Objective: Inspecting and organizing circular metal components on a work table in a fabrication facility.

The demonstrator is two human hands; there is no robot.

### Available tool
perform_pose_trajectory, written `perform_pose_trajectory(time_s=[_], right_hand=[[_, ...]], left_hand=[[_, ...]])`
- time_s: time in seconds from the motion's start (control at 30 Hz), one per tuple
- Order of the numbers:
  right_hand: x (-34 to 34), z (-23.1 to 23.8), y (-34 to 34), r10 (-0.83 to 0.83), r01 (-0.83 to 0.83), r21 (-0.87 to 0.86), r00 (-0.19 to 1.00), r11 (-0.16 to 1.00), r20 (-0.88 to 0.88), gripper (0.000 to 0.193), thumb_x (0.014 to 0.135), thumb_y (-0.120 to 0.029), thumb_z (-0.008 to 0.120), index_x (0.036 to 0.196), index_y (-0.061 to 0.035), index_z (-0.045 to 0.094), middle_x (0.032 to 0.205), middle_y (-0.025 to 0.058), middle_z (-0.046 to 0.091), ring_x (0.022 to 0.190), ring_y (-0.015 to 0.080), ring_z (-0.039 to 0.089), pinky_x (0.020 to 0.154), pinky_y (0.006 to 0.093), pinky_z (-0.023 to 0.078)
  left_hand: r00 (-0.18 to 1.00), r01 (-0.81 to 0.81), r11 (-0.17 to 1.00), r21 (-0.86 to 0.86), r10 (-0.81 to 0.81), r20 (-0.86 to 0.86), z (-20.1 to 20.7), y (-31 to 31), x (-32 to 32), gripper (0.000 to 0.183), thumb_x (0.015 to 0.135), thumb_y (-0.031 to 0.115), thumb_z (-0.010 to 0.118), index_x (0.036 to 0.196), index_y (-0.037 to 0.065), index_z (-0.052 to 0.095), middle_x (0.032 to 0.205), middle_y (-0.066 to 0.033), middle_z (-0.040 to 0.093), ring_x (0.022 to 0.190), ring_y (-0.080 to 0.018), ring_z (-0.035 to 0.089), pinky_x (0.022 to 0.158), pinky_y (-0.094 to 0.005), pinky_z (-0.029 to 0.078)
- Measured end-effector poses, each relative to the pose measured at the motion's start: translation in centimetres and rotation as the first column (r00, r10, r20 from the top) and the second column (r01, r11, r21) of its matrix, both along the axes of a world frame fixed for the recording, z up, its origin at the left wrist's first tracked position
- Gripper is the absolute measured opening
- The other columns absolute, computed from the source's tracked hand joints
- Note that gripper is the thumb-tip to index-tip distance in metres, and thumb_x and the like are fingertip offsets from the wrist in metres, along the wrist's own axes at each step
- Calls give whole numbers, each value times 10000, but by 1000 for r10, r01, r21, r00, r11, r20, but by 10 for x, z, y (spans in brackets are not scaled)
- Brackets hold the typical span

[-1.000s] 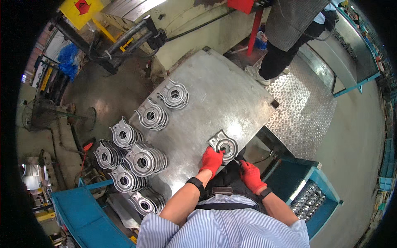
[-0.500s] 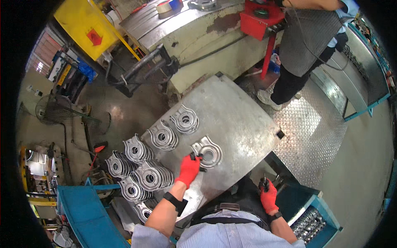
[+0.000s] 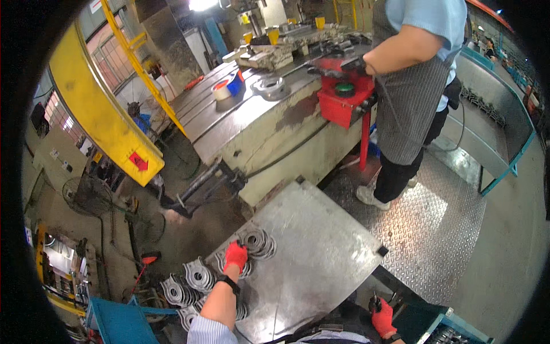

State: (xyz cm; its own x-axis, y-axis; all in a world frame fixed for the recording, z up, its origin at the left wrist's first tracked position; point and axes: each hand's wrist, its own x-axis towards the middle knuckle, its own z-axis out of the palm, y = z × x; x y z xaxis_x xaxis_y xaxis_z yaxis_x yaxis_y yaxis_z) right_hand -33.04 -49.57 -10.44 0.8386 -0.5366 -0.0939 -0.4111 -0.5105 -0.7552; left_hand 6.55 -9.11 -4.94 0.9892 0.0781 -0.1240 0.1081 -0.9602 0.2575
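- Red-gloved left grip (image 3: pixel 235 255): fingers at the near-left edge of the farthest stack of grey, ring-shaped pressed-metal plates (image 3: pixel 258 242). Can't tell if it's pinched on a plate or just resting.
- That stack sits by the far-left edge of the grey sheet-metal bench (image 3: pixel 321 246). More stacks of the same plates (image 3: pixel 200 276) run nearer the body, left side.
- Red-gloved right grip (image 3: pixel 383 320): closed around a small dark hand tool (image 3: pixel 374 303), off the bench's near-right side. Tool type unclear.
- Step in hand, my read: stacking, squaring the top plate up.
- Next move calls for: plate flush, holes lined up, then left fingers clear without dragging the pile.
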Motion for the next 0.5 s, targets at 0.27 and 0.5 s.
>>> perform_pose_trajectory(time_s=[0.27, 0.5], right_hand=[[4, -9, -5, 9, -12, -92, 1000, 996, -28, 371, 919, -275, 531, 1112, 37, 591, 989, 258, 627, 929, 422, 576, 817, 437, 464], [9, 1, -21, 28, -23, -136, 999, 990, 37, 364, 921, -279, 526, 1122, 17, 590, 971, 264, 626, 917, 418, 582, 853, 442, 448]], left_hand=[[989, 135, 954, 267, -148, 30, 74, -44, -1, 520, 827, 367, 590, 1224, 45, 498, 1049, -215, 616, 972, -396, 584, 819, -457, 473], [887, 279, 960, 18, -265, 379, 191, -145, 46, 503, 823, 392, 594, 1193, 57, 531, 1022, -209, 620, 927, -379, 595, 788, -460, 476]])
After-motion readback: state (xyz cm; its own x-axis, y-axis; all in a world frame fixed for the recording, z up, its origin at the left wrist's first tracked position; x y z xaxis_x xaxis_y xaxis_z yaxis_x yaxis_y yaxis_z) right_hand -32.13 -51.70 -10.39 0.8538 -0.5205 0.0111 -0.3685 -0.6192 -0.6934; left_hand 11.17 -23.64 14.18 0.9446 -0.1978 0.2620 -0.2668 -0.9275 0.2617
